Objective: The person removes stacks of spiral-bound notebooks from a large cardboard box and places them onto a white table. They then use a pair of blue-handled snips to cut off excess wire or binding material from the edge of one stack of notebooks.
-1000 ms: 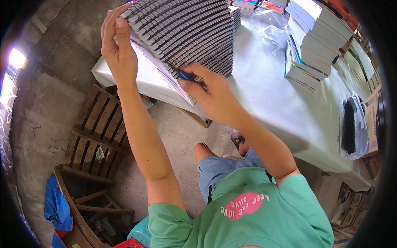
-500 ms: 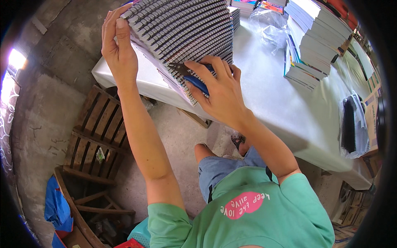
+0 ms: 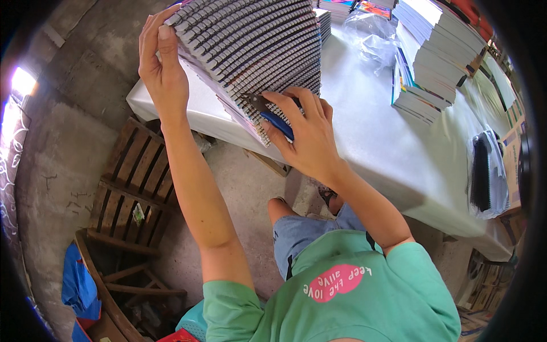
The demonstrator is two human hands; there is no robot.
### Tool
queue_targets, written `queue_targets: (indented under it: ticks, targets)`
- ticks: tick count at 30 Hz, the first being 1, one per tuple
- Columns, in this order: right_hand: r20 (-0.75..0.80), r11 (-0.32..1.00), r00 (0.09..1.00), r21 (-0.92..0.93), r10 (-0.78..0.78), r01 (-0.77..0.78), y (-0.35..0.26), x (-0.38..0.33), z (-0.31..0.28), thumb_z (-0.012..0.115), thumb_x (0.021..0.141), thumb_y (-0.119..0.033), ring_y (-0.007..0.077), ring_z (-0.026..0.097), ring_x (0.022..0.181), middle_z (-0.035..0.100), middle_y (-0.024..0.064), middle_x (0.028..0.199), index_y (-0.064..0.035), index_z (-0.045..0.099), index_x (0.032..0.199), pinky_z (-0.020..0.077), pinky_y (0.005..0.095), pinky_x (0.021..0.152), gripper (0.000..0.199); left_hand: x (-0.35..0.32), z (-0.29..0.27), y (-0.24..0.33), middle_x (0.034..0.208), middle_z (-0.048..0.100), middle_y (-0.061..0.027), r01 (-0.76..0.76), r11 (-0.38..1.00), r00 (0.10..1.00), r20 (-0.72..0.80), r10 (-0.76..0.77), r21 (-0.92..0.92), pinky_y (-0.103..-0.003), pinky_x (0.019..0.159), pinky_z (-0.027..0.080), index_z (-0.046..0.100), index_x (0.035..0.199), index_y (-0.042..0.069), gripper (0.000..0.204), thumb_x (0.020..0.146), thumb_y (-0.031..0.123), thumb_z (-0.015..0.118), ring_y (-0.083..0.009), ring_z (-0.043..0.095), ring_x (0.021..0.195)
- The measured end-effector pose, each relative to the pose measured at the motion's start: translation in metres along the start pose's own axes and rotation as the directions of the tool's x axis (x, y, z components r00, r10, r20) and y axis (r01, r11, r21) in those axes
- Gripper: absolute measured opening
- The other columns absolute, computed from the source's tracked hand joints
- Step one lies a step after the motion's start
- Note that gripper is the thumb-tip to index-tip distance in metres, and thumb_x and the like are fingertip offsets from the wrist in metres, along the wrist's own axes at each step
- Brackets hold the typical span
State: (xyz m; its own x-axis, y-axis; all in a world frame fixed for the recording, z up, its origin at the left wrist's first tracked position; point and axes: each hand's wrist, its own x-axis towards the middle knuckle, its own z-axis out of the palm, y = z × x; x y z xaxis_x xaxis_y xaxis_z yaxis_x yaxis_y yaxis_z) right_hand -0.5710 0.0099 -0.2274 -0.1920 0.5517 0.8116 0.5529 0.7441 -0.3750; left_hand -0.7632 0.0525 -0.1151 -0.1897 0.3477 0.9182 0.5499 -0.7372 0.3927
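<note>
Head: right hand (image 3: 307, 134) gripping pliers (image 3: 273, 114)

A crumpled clear plastic bag (image 3: 373, 34) lies on the white tabletop (image 3: 393, 142), near the far edge. At the right edge, another clear plastic bag (image 3: 493, 176) holds a bunch of black spiral strips. Brown cardboard boxes (image 3: 484, 285) sit on the floor at the lower right. A small green and white packet (image 3: 138, 214) lies on the wooden pallet (image 3: 131, 188).
</note>
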Motion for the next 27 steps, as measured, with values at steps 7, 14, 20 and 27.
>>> queue_targets:
  ticks: [7,14,20,27]
  targets:
    - [0.084,0.997,0.995,-0.052,-0.051,0.055,-0.005,0.008,0.003,0.064,0.081,-0.024,0.0247,0.053,0.097,0.052,0.0095,0.106,-0.0174,0.056,0.12,0.0376,0.0398,0.087,0.04,0.002,-0.002,-0.005,0.117,0.06,-0.0061,-0.038,0.999,0.999,-0.007,0.038,-0.035,-0.038,0.099,0.042,0.057,0.12,0.007,0.038,0.098,0.035,0.044,-0.0162,0.055,0.11]
    - [0.795,0.169,0.555,0.529,0.246,-0.832,-0.003,0.024,-0.014,0.062,0.087,-0.028,0.0116,0.058,0.075,0.059,0.0036,0.084,-0.0069,0.057,0.113,0.0433,0.0223,0.061,0.034,0.0,0.004,0.0,0.12,0.058,-0.0068,-0.013,0.993,1.0,0.008,0.014,-0.121,-0.037,0.099,0.043,0.056,0.12,0.004,0.04,0.097,0.036,0.045,-0.0169,0.055,0.111]
    - [0.068,0.993,0.997,0.109,0.039,-0.046,0.003,-0.002,0.003,0.063,0.082,-0.025,0.0254,0.053,0.092,0.053,0.0089,0.102,-0.0142,0.056,0.116,0.0374,0.0438,0.085,0.037,0.0,0.003,0.002,0.12,0.059,-0.0063,-0.031,0.999,1.0,-0.007,0.031,-0.044,-0.037,0.096,0.045,0.057,0.119,0.006,0.04,0.097,0.037,0.045,-0.0169,0.056,0.109]
    - [0.048,0.996,0.996,-0.032,-0.08,0.082,0.007,0.001,0.01,0.064,0.082,-0.027,0.0259,0.05,0.099,0.051,0.0095,0.108,-0.0177,0.056,0.12,0.0344,0.043,0.09,0.04,0.001,0.002,0.001,0.117,0.061,-0.0044,0.015,0.998,1.0,-0.016,-0.016,-0.064,-0.036,0.096,0.045,0.058,0.118,0.009,0.036,0.097,0.035,0.046,-0.0141,0.057,0.107]
